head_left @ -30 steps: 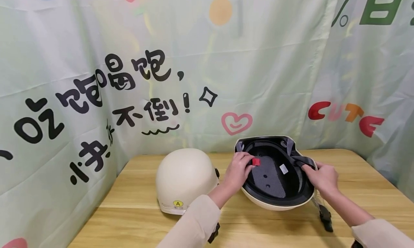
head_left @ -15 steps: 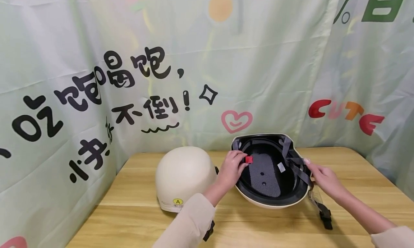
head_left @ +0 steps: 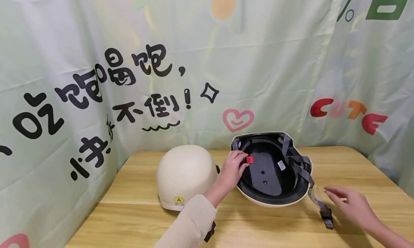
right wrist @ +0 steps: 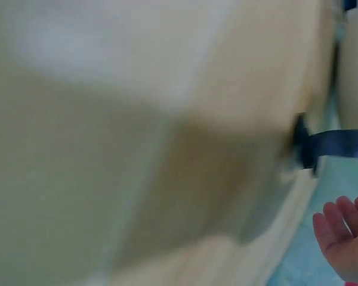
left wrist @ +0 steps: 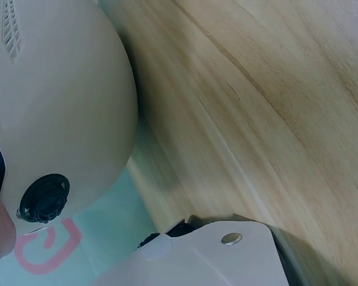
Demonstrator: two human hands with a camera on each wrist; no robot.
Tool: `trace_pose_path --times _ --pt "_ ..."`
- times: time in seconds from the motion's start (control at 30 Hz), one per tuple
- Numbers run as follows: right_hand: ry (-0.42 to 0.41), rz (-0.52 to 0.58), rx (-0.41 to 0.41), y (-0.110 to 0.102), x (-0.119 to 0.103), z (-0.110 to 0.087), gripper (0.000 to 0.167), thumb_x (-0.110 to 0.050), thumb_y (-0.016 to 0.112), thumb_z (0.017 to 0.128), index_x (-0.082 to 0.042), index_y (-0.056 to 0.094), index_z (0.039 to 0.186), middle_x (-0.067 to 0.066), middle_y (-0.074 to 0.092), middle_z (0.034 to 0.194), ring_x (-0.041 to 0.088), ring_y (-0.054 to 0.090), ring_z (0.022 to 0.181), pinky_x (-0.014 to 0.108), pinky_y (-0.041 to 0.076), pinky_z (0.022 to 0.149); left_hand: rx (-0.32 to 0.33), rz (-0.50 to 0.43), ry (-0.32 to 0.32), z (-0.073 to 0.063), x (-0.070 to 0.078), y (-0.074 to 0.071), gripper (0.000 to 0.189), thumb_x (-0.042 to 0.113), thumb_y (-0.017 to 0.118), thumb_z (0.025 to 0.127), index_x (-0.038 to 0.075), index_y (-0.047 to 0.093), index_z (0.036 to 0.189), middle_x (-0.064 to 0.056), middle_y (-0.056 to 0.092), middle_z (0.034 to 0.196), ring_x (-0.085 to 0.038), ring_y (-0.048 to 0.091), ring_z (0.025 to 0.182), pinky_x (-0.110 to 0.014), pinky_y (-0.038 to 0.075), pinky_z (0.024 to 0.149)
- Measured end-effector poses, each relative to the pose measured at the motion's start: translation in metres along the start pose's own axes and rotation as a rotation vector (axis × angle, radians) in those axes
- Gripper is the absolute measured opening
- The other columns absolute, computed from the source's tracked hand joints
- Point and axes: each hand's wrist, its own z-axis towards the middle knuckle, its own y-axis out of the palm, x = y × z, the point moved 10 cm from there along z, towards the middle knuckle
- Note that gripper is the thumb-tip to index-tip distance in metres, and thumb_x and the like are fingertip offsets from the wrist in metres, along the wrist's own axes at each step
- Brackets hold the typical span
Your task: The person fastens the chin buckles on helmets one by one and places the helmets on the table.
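An upturned cream helmet (head_left: 275,202) with black lining lies tilted on the table, inside facing me. My left hand (head_left: 229,170) is at its left rim, fingers curled and pinching a red-tabbed strap buckle (head_left: 249,160). The helmet's outer shell (left wrist: 65,101) with a round black knob (left wrist: 45,198) fills the upper left of the left wrist view. From its right side a grey strap (head_left: 318,201) hangs, ending in a black buckle (head_left: 326,215). My right hand (head_left: 354,206) is right of that buckle, apart from it, fingers loosely extended and holding nothing.
A second cream helmet (head_left: 185,176) stands dome up left of the first, with a yellow "A" sticker (head_left: 179,200). Its black strap end (head_left: 210,232) shows beyond my left sleeve (head_left: 191,223). A printed cloth backdrop (head_left: 275,79) hangs behind the wooden table (head_left: 113,208).
My right hand has let go of the strap at the helmet's right rim and moved down and right. The helmet shifted slightly left, then stayed. My left hand keeps its pinch.
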Motion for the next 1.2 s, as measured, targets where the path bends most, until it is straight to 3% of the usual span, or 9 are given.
trace_pose_path --times 0.07,0.17,0.37,0.47,0.6,0.7,0.97,1.2 --pt "-0.029 -0.052 -0.022 0.004 0.006 -0.008 0.013 -0.002 0.067 0.081 0.005 0.069 0.091 -0.012 0.068 0.077 -0.020 0.045 0.070 0.015 0.046 0.052 -0.002 0.001 0.002 0.000 0.000 -0.001 0.023 0.012 0.068 0.083 0.003 0.067 0.105 -0.007 0.063 0.104 -0.020 0.056 0.102 -0.026 0.047 0.093" --pt "-0.072 -0.092 -0.074 0.011 0.011 -0.017 0.018 0.008 0.068 0.073 0.004 0.068 0.090 0.000 0.068 0.077 -0.018 0.046 0.070 0.017 0.047 0.050 -0.013 0.005 0.007 0.001 0.001 0.000 0.024 0.012 0.067 0.084 0.003 0.067 0.106 -0.007 0.063 0.105 -0.020 0.056 0.103 -0.026 0.047 0.093" --pt "-0.206 -0.093 -0.099 0.012 0.008 -0.030 0.037 0.014 0.071 0.059 -0.005 0.068 0.091 -0.029 0.055 0.091 -0.022 0.044 0.082 0.015 0.045 0.054 -0.033 0.022 -0.005 0.000 0.001 0.001 0.024 0.012 0.066 0.085 0.004 0.066 0.107 -0.007 0.062 0.106 -0.021 0.056 0.103 -0.027 0.047 0.093" --pt "-0.304 -0.110 -0.098 0.015 0.001 -0.036 0.040 0.010 0.076 0.056 -0.007 0.068 0.090 -0.030 0.053 0.094 -0.022 0.044 0.086 0.005 0.040 0.061 -0.038 0.033 -0.007 -0.001 0.001 0.001 0.024 0.012 0.067 0.084 0.004 0.066 0.107 -0.007 0.063 0.105 -0.021 0.056 0.103 -0.027 0.047 0.094" --pt "-0.355 -0.156 -0.134 0.023 0.001 -0.040 0.039 0.002 0.078 0.058 -0.010 0.069 0.093 -0.016 0.062 0.094 -0.020 0.046 0.090 -0.003 0.033 0.068 -0.031 0.048 0.008 0.000 0.002 0.003 0.023 0.011 0.068 0.084 0.004 0.067 0.106 -0.007 0.063 0.105 -0.021 0.056 0.102 -0.027 0.047 0.093" --pt "-0.344 -0.159 -0.145 0.027 0.003 -0.040 0.038 -0.002 0.080 0.060 -0.013 0.069 0.096 -0.010 0.065 0.096 -0.019 0.046 0.092 -0.003 0.033 0.069 -0.029 0.054 0.018 0.000 0.003 0.004 0.023 0.011 0.068 0.083 0.004 0.067 0.105 -0.006 0.063 0.104 -0.020 0.057 0.101 -0.026 0.048 0.092" --pt "-0.337 -0.142 -0.125 0.032 -0.001 -0.037 0.033 -0.011 0.080 0.065 -0.011 0.071 0.097 -0.019 0.060 0.103 -0.018 0.048 0.093 0.000 0.036 0.068 -0.021 0.067 0.026 0.000 0.003 0.002 0.023 0.011 0.069 0.082 0.005 0.067 0.104 -0.006 0.064 0.103 -0.020 0.057 0.101 -0.025 0.048 0.092" --pt "-0.430 -0.121 -0.112 0.033 -0.008 -0.039 0.041 -0.007 0.081 0.062 -0.015 0.071 0.101 -0.014 0.059 0.108 -0.020 0.041 0.101 -0.004 0.031 0.073 -0.037 0.079 0.023 -0.001 0.002 0.004 0.023 0.012 0.069 0.082 0.005 0.067 0.104 -0.005 0.064 0.103 -0.019 0.058 0.101 -0.025 0.048 0.092"
